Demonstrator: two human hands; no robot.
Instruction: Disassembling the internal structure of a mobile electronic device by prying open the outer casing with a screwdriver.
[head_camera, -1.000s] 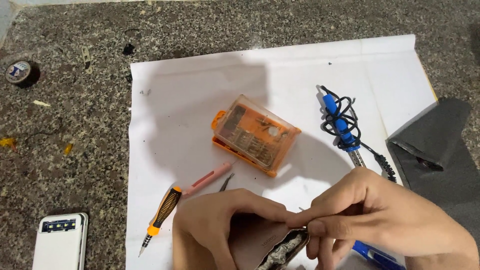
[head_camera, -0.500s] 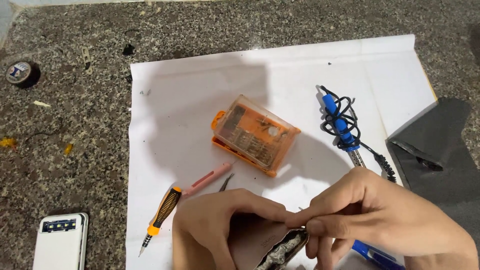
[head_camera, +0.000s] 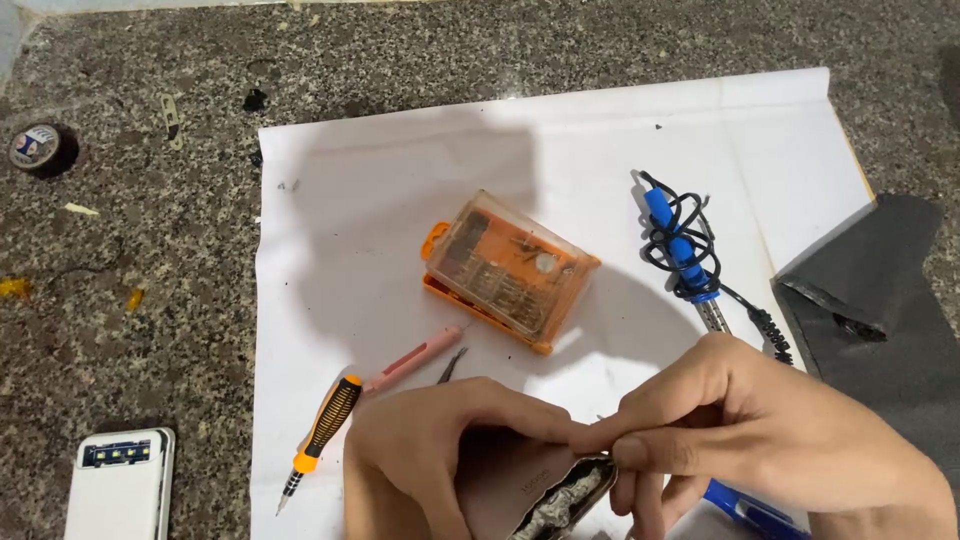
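Both hands on the small pinkish device, low in my view, pinching it from either side.

My left hand (head_camera: 430, 450) curls around the pinkish device (head_camera: 510, 480), thumb and fingers clamped on its left half, while my right hand (head_camera: 760, 430) nips its upper right edge between thumb and forefinger, where a crumpled silvery patch shows. The device sits just above the bottom edge of the white paper sheet (head_camera: 350, 230), held off it. Just left of my left hand lie an orange-and-black screwdriver (head_camera: 320, 425), a pink pen-like tool (head_camera: 412, 358) and dark tweezers (head_camera: 451, 366). Further up the sheet rests a clear orange bit case (head_camera: 510, 268); to its right, a blue soldering iron (head_camera: 680, 245) wrapped in its black cord. A white power bank (head_camera: 120, 485) sits on the granite counter (head_camera: 130, 260), far left.
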